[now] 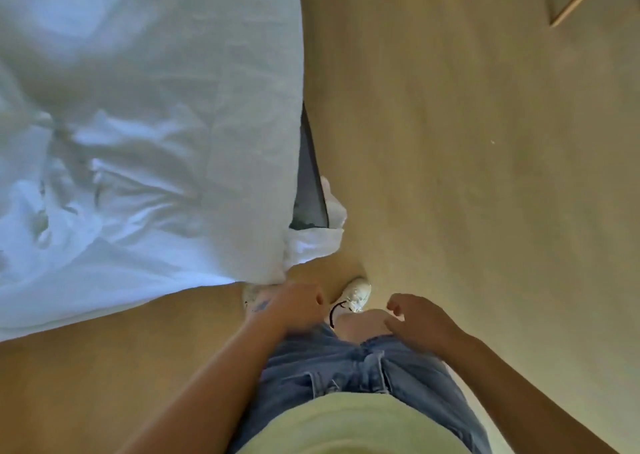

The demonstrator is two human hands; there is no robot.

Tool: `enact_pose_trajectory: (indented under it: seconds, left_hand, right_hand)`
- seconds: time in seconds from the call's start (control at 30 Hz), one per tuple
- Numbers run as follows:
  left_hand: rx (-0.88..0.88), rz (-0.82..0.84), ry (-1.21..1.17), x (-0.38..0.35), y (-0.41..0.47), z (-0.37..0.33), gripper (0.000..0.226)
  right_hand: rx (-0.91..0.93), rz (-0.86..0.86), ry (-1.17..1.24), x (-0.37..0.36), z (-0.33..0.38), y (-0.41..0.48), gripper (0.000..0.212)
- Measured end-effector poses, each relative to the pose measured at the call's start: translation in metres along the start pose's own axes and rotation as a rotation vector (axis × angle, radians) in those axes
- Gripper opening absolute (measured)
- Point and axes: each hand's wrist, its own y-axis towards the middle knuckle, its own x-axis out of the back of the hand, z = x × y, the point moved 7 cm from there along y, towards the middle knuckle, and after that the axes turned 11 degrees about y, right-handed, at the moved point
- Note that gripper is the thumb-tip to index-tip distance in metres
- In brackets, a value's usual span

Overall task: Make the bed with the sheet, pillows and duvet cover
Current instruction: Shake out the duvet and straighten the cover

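Near the sheet [145,148], left hand [298,305] and right hand [420,322] hover, fingers curled.

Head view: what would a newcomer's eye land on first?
The crumpled white bedding fills the upper left, with one corner hanging toward the wooden floor. A dark strip of the bed shows at its right edge. Below centre, the left hand sits by that corner, blurred; the right hand is loosely curled, holding nothing.
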Motion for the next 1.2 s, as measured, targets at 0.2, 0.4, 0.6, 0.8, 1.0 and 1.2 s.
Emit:
enact_pose_trajectory:
  seconds: [0.2,0.4,0.6,0.8,1.0,1.2]
  left_hand:
    - [-0.090,0.016,0.058,0.066,0.059,-0.112,0.019]
    - [-0.014,-0.002,0.144,0.165,0.144,-0.145,0.022]
    - [0.066,0.012,0.048,0.304,0.235,-0.177,0.022]
    - [0.108,-0.030,0.025,0.474,0.291,-0.182,0.027]
    - [0.263,-0.128,-0.399,0.606,0.349,-0.142,0.024]
    - [0.390,-0.188,-0.662,0.751,0.394,-0.110,0.016]
  right_hand:
    - [-0.087,-0.069,0.212,0.079,-0.081,-0.001,0.029]
    - [-0.140,-0.208,0.428,0.195,-0.111,0.041,0.022]
    - [-0.168,-0.247,0.388,0.357,-0.098,0.113,0.019]
    - [-0.026,-0.140,0.213,0.518,-0.009,0.212,0.014]
    - [0.073,-0.108,0.151,0.676,0.093,0.334,0.023]
    - [0.156,-0.108,0.101,0.862,0.218,0.446,0.009]
